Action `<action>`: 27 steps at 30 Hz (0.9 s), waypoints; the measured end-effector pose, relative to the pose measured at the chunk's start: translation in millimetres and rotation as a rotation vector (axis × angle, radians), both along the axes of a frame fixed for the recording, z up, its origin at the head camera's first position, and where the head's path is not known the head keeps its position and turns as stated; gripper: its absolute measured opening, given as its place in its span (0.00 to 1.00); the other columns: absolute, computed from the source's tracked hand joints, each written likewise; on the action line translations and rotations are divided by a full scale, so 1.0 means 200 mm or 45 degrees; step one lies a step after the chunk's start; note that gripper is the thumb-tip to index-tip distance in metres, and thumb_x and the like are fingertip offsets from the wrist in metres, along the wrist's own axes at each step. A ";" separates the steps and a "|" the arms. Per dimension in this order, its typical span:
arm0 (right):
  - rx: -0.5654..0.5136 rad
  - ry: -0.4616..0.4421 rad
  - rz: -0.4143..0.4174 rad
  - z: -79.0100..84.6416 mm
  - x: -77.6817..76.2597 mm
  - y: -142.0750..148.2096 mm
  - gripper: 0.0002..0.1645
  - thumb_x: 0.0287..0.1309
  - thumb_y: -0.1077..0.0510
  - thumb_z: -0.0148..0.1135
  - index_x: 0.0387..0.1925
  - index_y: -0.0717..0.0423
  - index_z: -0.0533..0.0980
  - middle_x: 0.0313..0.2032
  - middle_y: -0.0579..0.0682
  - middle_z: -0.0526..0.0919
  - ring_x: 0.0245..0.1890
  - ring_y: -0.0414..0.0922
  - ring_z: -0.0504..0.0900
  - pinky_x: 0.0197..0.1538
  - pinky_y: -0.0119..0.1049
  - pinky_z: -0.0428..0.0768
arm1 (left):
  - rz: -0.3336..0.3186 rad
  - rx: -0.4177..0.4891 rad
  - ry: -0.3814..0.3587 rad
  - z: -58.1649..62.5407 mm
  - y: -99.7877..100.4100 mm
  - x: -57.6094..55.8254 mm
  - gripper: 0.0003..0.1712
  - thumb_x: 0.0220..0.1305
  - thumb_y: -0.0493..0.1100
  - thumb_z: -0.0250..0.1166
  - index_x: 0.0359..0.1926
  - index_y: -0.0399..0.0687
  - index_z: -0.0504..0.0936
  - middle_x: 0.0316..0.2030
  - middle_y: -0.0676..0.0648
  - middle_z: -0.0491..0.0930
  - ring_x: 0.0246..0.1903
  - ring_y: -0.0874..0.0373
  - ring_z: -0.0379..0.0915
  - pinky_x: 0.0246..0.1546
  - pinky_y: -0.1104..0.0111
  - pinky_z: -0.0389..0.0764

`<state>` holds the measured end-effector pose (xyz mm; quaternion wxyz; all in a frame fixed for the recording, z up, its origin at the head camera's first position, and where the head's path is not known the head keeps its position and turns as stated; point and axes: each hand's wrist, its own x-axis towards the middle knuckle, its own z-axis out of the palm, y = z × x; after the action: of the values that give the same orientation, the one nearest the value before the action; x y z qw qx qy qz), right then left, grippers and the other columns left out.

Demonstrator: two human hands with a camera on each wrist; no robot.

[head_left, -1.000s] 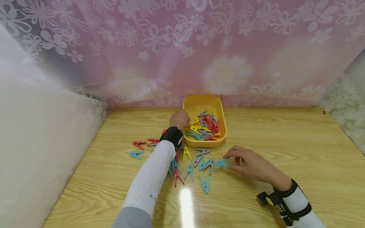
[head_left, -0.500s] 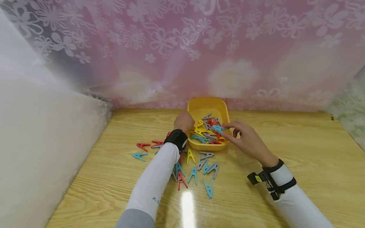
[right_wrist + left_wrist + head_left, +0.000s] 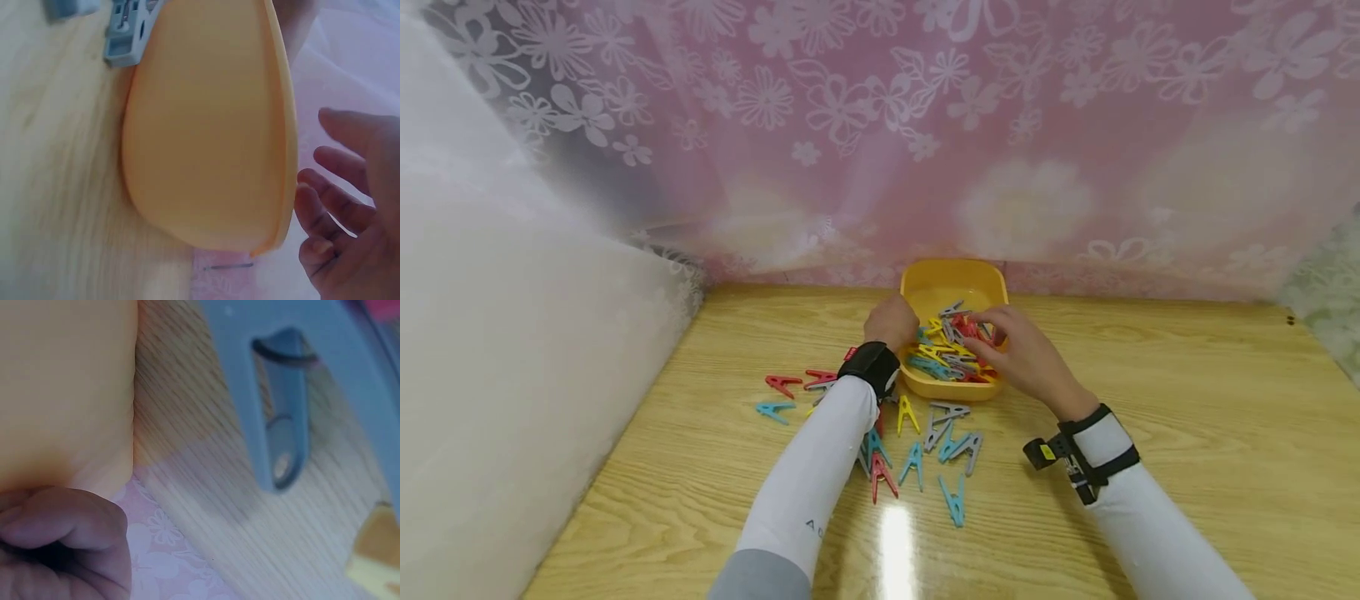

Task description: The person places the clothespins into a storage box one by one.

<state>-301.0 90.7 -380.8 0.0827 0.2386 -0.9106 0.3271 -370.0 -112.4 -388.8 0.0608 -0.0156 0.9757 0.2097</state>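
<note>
Half a second ago right hand (image 3: 1024,354) pinched a blue peg over the yellow bin (image 3: 943,391); now its grip is spread, nothing seen between the fingers, so probably one more peg in, with loose ones still out. Left hand (image 3: 891,322) at same spot, grip curled on bin's left rim. Count: one bin, two hands. Loose on tabletop (image 3: 1187,450) in front and to the left, clearly visible: five blue pegs (image 3: 956,507), three red pegs (image 3: 878,467), three grey pegs (image 3: 975,442), one yellow peg (image 3: 904,404); others partly behind left sleeve (image 3: 808,467), no exact number. Binned pegs (image 3: 928,365): four colours, too jumbled to count
</note>
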 end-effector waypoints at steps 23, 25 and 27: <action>0.015 0.042 0.460 -0.03 0.27 0.08 0.18 0.54 0.63 0.68 0.48 0.52 0.80 0.42 0.46 0.78 0.26 0.36 0.68 0.28 0.30 0.69 | 0.024 -0.037 -0.013 -0.01 0.01 -0.01 0.12 0.69 0.43 0.54 0.33 0.40 0.78 0.28 0.44 0.77 0.27 0.51 0.74 0.30 0.62 0.74; 0.057 -0.005 0.531 -0.04 0.30 0.06 0.17 0.54 0.63 0.68 0.47 0.52 0.80 0.42 0.45 0.78 0.25 0.35 0.68 0.28 0.30 0.70 | 0.024 -0.043 -0.012 0.00 0.01 -0.01 0.12 0.69 0.43 0.54 0.33 0.40 0.79 0.28 0.44 0.77 0.28 0.51 0.74 0.30 0.63 0.75; 0.116 -0.067 0.568 -0.06 0.33 0.05 0.17 0.53 0.62 0.68 0.46 0.50 0.80 0.43 0.42 0.77 0.24 0.33 0.67 0.27 0.29 0.70 | 0.028 -0.046 -0.006 0.00 0.02 -0.01 0.12 0.69 0.43 0.55 0.33 0.41 0.79 0.29 0.45 0.77 0.28 0.52 0.74 0.31 0.63 0.75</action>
<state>-234.3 101.1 -393.2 -0.0263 0.4289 -0.8510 0.3020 -371.8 -108.9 -387.8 0.0606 -0.0281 0.9790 0.1928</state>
